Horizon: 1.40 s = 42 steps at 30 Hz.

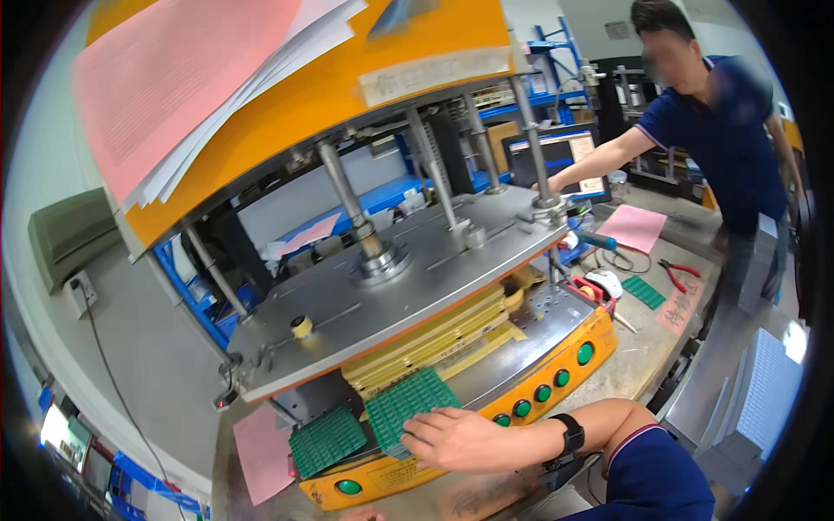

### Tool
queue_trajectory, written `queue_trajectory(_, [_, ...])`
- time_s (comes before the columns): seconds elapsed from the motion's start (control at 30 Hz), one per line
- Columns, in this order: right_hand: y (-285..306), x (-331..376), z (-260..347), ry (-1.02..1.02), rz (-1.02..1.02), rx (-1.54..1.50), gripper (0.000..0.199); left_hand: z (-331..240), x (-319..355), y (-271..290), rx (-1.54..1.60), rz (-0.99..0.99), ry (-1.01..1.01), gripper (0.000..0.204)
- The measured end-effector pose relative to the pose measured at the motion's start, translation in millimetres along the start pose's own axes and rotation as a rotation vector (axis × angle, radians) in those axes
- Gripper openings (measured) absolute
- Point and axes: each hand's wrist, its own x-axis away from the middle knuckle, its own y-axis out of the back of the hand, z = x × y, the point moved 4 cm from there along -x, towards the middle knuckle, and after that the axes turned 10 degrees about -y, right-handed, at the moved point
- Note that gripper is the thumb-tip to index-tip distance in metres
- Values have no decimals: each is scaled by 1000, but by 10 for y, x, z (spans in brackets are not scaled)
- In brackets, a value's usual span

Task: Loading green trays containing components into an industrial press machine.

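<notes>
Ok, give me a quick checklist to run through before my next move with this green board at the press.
1. Right hand flat on the green circuit board panel at the press bed: ok.
2. Panel fully seated in the fixture: cannot tell, the hand covers its near edge.
3. Second green panel lies to its left, apart from the first: ok.
4. Upper press plate raised above the yellow tooling stack: ok.
5. Left hand away from the press: cannot tell, only a sliver shows at the bottom edge.
6. Co-worker's hand near the plate's far guide post: not ok.
</notes>
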Motion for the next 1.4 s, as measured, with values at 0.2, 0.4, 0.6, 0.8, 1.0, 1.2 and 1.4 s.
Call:
queue_trajectory(0.2, [-68,-5,8,20,-110,-53,42,-41,-37,-2,-77,13,-65,17])
queue_trajectory(0.4, [-70,-5,10,28,-130,-89,40,-73,-12,33,-152,19,-41,17])
queue_trajectory(0.6, [-86,3,-9,26,-104,-85,40,-74,-49,12,-117,46,-13,16])
queue_trajectory(0.8, [-229,4,-12,-18,-38,-78,41,-117,-74,39,-76,-1,-78,15])
queue_trajectory(1.0, [-209,17,28,-34,-211,-46,26,-220,-527,364,183,157,92,13])
queue_trajectory(1.2, [-119,-8,-22,10,-334,-34,14,-465,-1889,484,250,313,-104,29])
queue_trajectory(1.4, [-152,-15,-31,-21,-312,-76,15,-373,-3268,-514,16,340,-207,64])
